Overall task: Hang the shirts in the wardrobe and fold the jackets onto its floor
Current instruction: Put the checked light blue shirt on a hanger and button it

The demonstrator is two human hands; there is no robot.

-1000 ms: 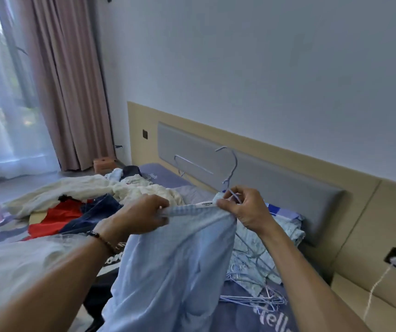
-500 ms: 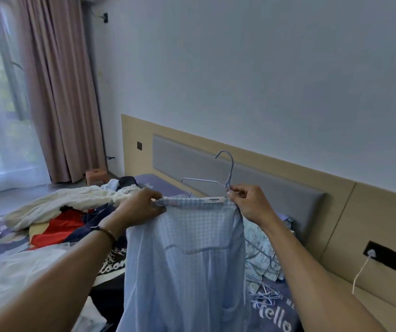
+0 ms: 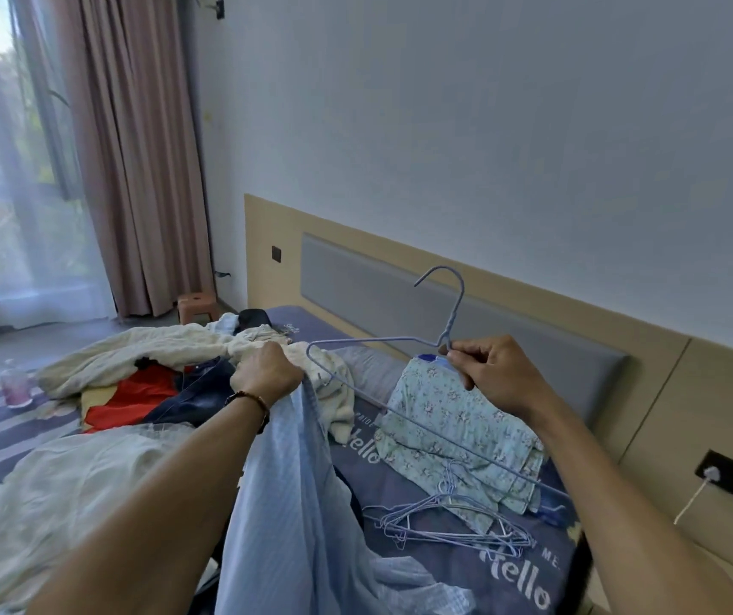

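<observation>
A light blue checked shirt point(image 3: 293, 494) hangs bunched from my left hand point(image 3: 264, 370), which grips its top edge above the bed. My right hand point(image 3: 493, 375) pinches the neck of a pale blue wire hanger point(image 3: 358, 344) just below its hook. The hanger is tilted and bare, out of the shirt, with its left tip close to my left hand. No wardrobe is in view.
The bed point(image 3: 422, 494) holds a pile of wire hangers point(image 3: 449, 521), a floral garment point(image 3: 449, 419), a cream garment point(image 3: 165, 348), red point(image 3: 134, 397) and dark denim clothes point(image 3: 196, 397). A padded headboard point(image 3: 378, 286) runs behind. A curtain point(image 3: 134, 148) and a stool point(image 3: 198, 306) stand at the left.
The shirt was spread between both hands on the hanger; now the hanger is out of it in my right hand, and the shirt hangs bunched from my left hand alone.
</observation>
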